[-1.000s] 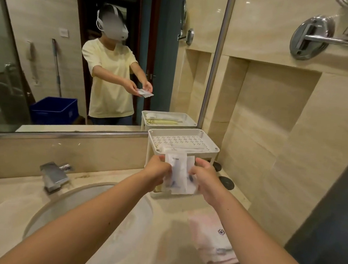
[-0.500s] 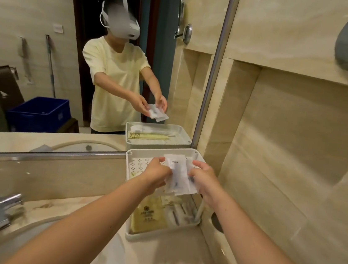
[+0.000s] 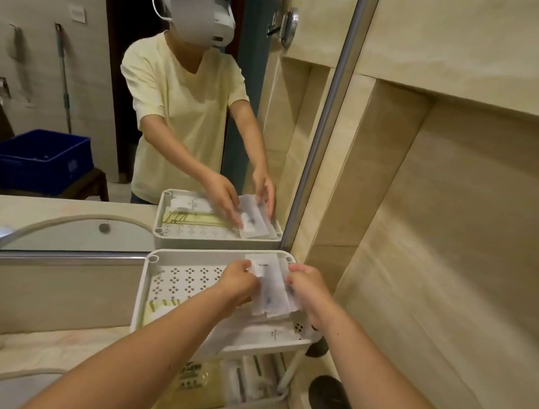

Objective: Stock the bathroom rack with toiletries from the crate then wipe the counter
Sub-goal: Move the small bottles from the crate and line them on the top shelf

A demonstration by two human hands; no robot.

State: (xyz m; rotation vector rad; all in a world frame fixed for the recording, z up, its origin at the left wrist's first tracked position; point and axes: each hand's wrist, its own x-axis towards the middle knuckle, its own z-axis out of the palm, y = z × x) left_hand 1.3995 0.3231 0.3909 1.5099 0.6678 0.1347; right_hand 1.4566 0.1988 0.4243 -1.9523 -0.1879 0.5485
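the rack [image 3: 145, 291] stands at the right rear corner of the counter [image 3: 23, 344], backed against the mirror [image 3: 73, 78]. between our left hand [image 3: 238, 283] and right hand [image 3: 308, 290] we pinch the sachets [image 3: 273, 289] over the right rear corner of the top tray [image 3: 184, 279]. flat packets [image 3: 266, 333] lie along that tray's front edge. a pouch [image 3: 201, 389] lies in the tray beneath. the sink [image 3: 1, 385] sits left of the rack, and a round disc [image 3: 330, 402] lies on the counter just to its right.
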